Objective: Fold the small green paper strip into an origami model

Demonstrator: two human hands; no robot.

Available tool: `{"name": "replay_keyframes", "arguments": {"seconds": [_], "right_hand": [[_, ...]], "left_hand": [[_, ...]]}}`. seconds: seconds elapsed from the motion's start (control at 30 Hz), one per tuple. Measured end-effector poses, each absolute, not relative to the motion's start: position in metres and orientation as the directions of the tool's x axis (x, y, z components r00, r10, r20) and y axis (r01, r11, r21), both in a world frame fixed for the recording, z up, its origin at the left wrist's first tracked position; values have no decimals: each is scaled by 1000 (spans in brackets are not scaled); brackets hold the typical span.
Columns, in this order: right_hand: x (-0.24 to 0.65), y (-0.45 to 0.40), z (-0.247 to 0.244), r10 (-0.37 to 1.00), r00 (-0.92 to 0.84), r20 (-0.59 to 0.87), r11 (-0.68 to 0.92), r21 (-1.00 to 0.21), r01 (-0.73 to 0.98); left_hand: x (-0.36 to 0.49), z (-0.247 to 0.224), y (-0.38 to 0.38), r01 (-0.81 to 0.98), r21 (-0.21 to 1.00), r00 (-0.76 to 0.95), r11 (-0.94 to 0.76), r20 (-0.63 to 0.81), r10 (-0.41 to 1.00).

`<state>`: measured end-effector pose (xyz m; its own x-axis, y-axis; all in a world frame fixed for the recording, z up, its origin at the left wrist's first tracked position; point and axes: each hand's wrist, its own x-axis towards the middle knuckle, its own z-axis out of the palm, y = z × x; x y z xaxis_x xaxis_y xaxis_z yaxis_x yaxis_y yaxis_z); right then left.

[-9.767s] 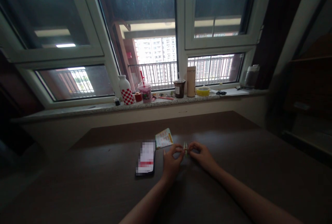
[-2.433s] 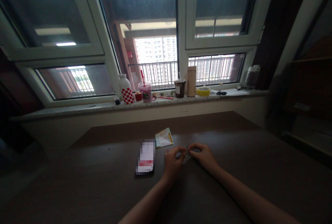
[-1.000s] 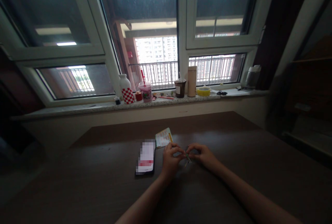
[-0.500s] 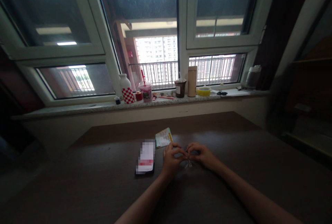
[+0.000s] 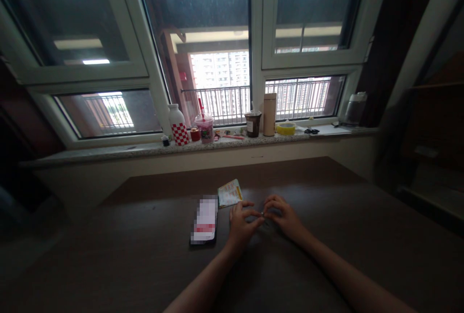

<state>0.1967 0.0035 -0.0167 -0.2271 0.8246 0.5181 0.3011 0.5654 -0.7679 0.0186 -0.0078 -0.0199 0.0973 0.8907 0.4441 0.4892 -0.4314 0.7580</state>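
My left hand point(image 5: 243, 221) and my right hand point(image 5: 282, 214) meet fingertip to fingertip above the dark brown table point(image 5: 145, 274). Both are closed in a pinch around a tiny, pale, shiny thing point(image 5: 262, 214), too small and too covered by fingers to name. Just beyond my left hand lies a small printed card or packet point(image 5: 229, 193), white with green and yellow. A phone point(image 5: 205, 220) with a blurred-out screen rests face up to the left of that hand.
Along the windowsill point(image 5: 145, 151) stand a checkered white bottle point(image 5: 179, 126), a pink drink cup point(image 5: 204, 129), a brown cup point(image 5: 253, 124), a tan flask point(image 5: 269, 114), a yellow tape roll point(image 5: 286, 129), black scissors point(image 5: 311, 131) and a clear jug point(image 5: 355, 109).
My fingertips have shifted slightly around the small thing, and its thin shiny strands below the fingers show less now. The view has moved a little; card and phone lie as before.
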Motion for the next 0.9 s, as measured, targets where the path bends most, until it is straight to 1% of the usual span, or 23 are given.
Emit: {"name": "replay_keyframes", "arguments": {"seconds": [0.07, 0.2, 0.33, 0.43, 0.67, 0.9], "right_hand": [[196, 3, -17, 823, -224, 522, 567, -773, 285], [196, 4, -19, 855, -176, 488, 518, -822, 235], [195, 5, -20, 862, -223, 456, 501, -834, 232], [195, 4, -19, 860, -227, 457, 502, -835, 223], [195, 4, -20, 842, -228, 490, 537, -802, 261], [195, 3, -21, 819, -253, 515, 573, -746, 338]], "left_hand": [[18, -19, -8, 476, 770, 93, -425, 437, 895], [18, -15, -10, 430, 799, 65, -421, 438, 897], [18, -13, -12, 412, 816, 57, -405, 420, 906], [18, -13, -12, 418, 819, 50, -394, 412, 910], [17, -13, -12, 408, 812, 5, -418, 455, 890], [19, -16, -11, 481, 759, 17, -439, 492, 870]]}}
